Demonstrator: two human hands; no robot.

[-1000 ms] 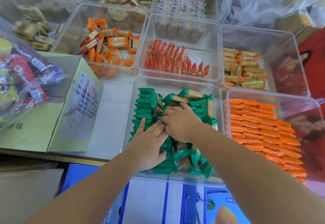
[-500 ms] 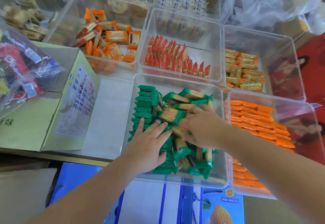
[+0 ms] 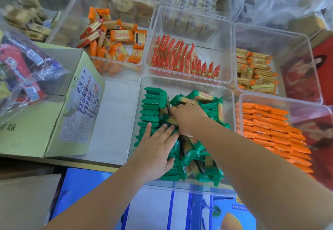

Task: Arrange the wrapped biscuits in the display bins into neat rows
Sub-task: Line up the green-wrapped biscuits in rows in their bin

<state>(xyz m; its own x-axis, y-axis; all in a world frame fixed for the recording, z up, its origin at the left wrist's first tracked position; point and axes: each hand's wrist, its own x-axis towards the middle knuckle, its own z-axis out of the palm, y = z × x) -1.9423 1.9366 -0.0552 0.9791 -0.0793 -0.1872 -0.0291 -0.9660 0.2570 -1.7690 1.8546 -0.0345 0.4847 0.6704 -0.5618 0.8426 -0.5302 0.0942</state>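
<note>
Head cam looking down: the green foil-wrapped biscuits (image 3: 196, 150) are all in the clear plastic bin (image 3: 227, 92) nearest the person, a tidy stack down its left side and a loose jumble on the right. The left hand (image 3: 155, 150) lies flat, palm down, fingers spread against the stacked row. The right hand (image 3: 187, 118) reaches in knuckles-up, fingers curled into the loose packets, though I can't tell if it's actually pinching one.
</note>
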